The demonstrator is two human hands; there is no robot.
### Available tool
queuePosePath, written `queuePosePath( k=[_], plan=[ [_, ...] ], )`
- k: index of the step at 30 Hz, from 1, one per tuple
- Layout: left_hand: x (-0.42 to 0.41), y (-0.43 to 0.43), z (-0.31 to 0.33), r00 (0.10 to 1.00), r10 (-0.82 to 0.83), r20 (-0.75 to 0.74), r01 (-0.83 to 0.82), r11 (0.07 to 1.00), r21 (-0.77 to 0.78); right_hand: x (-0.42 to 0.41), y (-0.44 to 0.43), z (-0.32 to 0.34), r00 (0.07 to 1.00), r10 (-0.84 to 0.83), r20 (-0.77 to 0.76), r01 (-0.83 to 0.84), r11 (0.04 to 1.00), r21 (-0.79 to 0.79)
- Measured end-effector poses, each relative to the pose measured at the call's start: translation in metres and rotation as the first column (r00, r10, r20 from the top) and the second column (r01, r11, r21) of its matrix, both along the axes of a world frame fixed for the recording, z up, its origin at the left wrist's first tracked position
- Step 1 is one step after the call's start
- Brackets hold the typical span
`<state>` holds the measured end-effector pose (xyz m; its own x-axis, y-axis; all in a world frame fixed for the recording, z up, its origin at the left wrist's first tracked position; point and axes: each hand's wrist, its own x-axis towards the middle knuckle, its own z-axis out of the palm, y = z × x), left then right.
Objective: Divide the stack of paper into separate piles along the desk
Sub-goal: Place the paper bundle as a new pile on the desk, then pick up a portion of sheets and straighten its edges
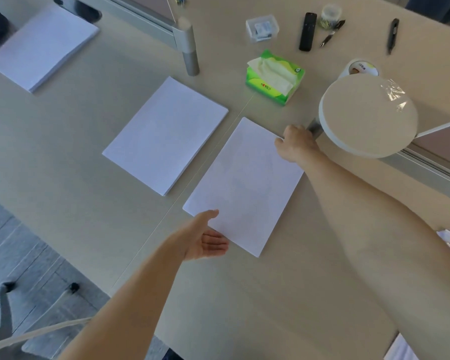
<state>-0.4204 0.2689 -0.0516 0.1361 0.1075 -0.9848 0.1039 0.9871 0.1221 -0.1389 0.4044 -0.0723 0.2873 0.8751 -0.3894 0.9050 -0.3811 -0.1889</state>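
Note:
Three white paper piles lie in a diagonal row on the beige desk. The far pile is at the upper left, the middle pile is in the centre, and the near pile lies between my hands. My left hand is open, palm up, with its fingers at the near pile's lower left edge and the thumb over the corner. My right hand rests with curled fingers on the pile's upper right edge; whether it pinches the sheets is hidden.
A green tissue box stands behind the near pile. A round white lamp head hangs over the desk at right. A black remote, pens, a clear box and a tape roll lie farther back. A divider post stands near the middle pile.

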Motion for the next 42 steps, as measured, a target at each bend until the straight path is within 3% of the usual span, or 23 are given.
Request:
queuePosePath(
  k=[9, 13, 20, 25, 30, 36, 40, 42],
  plan=[
    [-0.003, 0.003, 0.006, 0.995, -0.094, -0.023, 0.094, 0.995, 0.022, -0.003, -0.003, -0.001, 1.000, -0.003, 0.020, 0.003, 1.000, 0.004],
    [-0.033, 0.016, 0.010, 0.969, -0.151, -0.196, 0.173, 0.979, 0.103, -0.014, -0.002, 0.004, 0.994, 0.026, 0.105, -0.029, 0.999, 0.028],
    [-0.094, 0.052, 0.013, 0.957, 0.189, -0.221, -0.136, 0.962, 0.235, -0.091, 0.012, 0.032, 0.983, 0.162, -0.088, -0.152, 0.982, 0.110],
    [-0.085, 0.053, 0.027, 0.978, 0.128, -0.165, -0.070, 0.945, 0.318, -0.141, -0.001, 0.059, 0.935, 0.164, -0.313, -0.106, 0.975, 0.194],
    [-0.036, 0.045, 0.065, 1.000, 0.022, -0.020, -0.010, 0.889, 0.457, -0.138, -0.054, 0.112, 0.911, 0.161, -0.380, -0.082, 0.973, 0.216],
    [0.051, 0.025, 0.107, 0.970, -0.218, 0.105, 0.112, 0.788, 0.605, -0.052, -0.174, 0.191, 0.917, -0.053, -0.396, 0.178, 0.942, 0.286],
    [0.125, -0.023, 0.124, 0.920, -0.382, 0.086, 0.219, 0.683, 0.697, 0.029, -0.275, 0.200, 0.890, -0.295, -0.346, 0.395, 0.879, 0.267],
    [0.162, -0.056, 0.131, 0.905, -0.410, 0.109, 0.222, 0.676, 0.703, 0.069, -0.325, 0.196, 0.844, -0.387, -0.371, 0.490, 0.837, 0.244]
  ],
)
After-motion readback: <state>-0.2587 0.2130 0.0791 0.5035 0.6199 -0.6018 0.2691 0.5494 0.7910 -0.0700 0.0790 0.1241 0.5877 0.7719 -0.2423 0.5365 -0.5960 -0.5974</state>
